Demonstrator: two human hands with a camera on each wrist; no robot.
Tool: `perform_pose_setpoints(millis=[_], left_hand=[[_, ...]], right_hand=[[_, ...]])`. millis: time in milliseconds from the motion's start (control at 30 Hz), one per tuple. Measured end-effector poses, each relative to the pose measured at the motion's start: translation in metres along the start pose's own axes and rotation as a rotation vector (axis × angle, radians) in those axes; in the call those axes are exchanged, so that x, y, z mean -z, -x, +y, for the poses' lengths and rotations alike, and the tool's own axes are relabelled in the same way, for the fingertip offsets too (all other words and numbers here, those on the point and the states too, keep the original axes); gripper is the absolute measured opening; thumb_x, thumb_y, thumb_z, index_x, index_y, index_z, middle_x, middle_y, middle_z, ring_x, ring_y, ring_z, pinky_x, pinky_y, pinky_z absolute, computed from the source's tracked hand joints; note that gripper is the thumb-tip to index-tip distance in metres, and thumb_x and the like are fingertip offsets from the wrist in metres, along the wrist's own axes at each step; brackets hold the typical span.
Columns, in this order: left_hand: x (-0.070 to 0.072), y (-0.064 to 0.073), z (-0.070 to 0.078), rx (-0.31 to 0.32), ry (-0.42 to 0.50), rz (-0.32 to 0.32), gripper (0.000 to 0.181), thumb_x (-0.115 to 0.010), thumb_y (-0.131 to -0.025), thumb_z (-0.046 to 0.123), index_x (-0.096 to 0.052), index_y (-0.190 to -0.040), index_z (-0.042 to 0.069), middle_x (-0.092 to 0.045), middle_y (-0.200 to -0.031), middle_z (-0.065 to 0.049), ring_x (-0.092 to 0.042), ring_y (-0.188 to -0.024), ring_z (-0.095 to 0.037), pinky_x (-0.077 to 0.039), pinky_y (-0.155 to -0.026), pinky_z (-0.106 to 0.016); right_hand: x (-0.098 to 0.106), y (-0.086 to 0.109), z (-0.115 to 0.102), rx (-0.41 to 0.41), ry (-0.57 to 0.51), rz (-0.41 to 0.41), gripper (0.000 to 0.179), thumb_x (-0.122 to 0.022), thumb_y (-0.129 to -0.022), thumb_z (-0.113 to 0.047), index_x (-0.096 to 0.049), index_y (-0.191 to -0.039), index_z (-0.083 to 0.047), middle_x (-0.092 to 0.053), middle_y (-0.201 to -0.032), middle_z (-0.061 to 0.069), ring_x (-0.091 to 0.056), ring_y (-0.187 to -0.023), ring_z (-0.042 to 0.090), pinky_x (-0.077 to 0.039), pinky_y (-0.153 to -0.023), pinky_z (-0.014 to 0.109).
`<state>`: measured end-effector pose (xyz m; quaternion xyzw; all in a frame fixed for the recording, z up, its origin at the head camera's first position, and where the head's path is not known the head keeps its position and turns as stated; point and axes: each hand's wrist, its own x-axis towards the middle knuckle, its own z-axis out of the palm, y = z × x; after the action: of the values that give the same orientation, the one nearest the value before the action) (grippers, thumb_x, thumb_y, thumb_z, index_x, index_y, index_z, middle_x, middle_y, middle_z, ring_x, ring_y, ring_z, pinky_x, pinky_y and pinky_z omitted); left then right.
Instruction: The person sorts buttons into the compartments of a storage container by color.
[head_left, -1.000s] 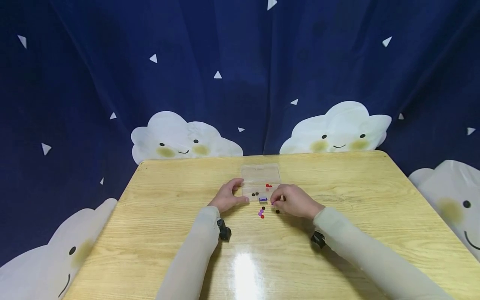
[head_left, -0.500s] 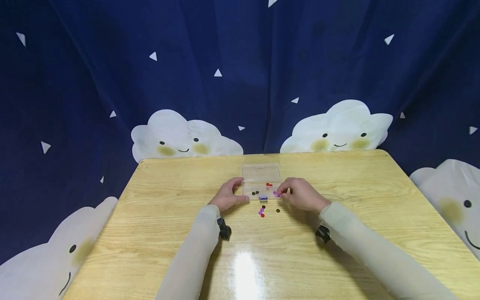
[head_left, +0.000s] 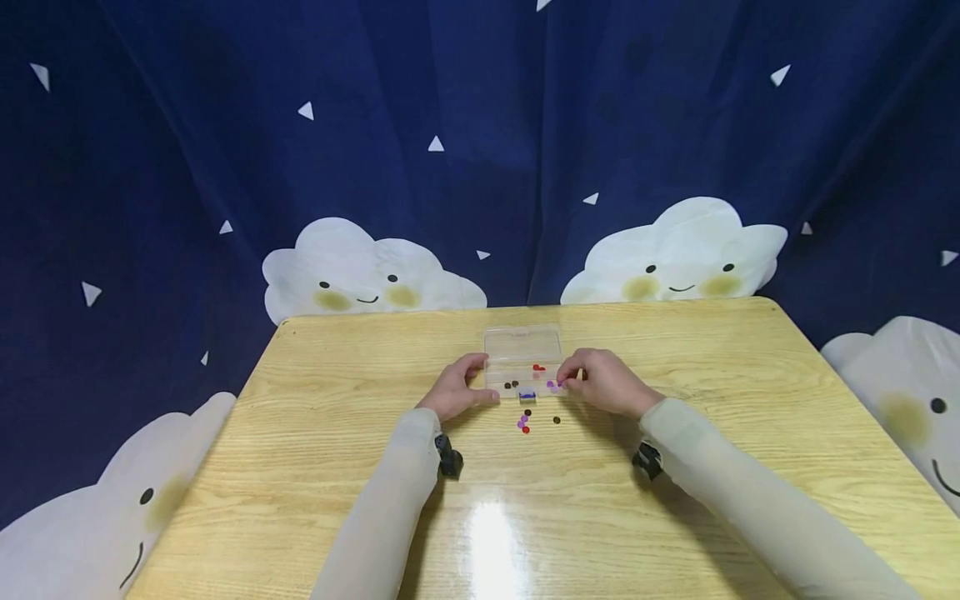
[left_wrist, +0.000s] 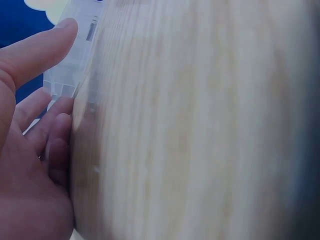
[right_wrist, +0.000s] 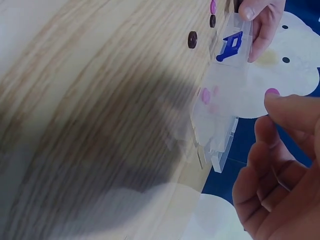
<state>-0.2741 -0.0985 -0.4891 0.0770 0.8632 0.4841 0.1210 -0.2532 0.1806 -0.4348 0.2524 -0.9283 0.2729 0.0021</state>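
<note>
Our right hand [head_left: 606, 383] pinches a purple dot [right_wrist: 272, 91]; our left hand [head_left: 453, 392] holds the box [head_left: 522, 345] at nine o'clock; placing probably needs care.

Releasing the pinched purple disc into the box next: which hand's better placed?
Right, I'd say. The right hand pinches the disc at the box's right end; the left hand is at the opposite end, seemingly steadying it.

Left hand [head_left: 457, 392] cups, thumb apart; right hand [head_left: 606, 383] pinches, fingers [right_wrist: 259, 156] curled.
</note>
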Motion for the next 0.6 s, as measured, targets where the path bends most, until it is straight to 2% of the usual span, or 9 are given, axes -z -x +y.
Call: perform_pose_setpoints(millis=[233, 433, 600], left_hand=[[0.000, 0.002, -0.002, -0.006, 0.000, -0.011, 0.077, -0.082, -0.082, 0.023, -0.044, -0.149, 0.019, -0.051, -0.145, -0.006, -0.047, -0.129, -0.026, -0.040, -0.113, -0.045], [0.000, 0.002, -0.001, -0.007, 0.010, -0.008, 0.077, -0.082, -0.082, 0.023, -0.044, -0.149, 0.020, -0.050, -0.145, -0.006, -0.046, -0.129, -0.027, -0.039, -0.113, -0.044], [0.000, 0.001, 0.001, -0.004, 0.007, -0.007, 0.077, -0.082, -0.082, 0.025, -0.044, -0.149, 0.019, -0.051, -0.144, -0.006, -0.046, -0.128, -0.027, -0.039, -0.112, -0.044]], right_hand=[[-0.002, -0.008, -0.001, 0.032, -0.001, 0.013, 0.011, -0.068, -0.089, -0.004, -0.077, -0.090, -0.009, -0.074, -0.091, 0.004, -0.057, -0.075, 0.010, -0.048, -0.069, 0.026], [-0.002, -0.013, -0.002, -0.010, -0.010, 0.015, 0.010, -0.068, -0.090, -0.005, -0.077, -0.090, -0.010, -0.073, -0.088, 0.003, -0.057, -0.074, 0.010, -0.048, -0.069, 0.027], [-0.003, -0.018, -0.001, -0.006, -0.006, 0.032, 0.010, -0.068, -0.090, -0.005, -0.077, -0.090, -0.009, -0.072, -0.087, 0.003, -0.054, -0.070, 0.010, -0.046, -0.066, 0.026]])
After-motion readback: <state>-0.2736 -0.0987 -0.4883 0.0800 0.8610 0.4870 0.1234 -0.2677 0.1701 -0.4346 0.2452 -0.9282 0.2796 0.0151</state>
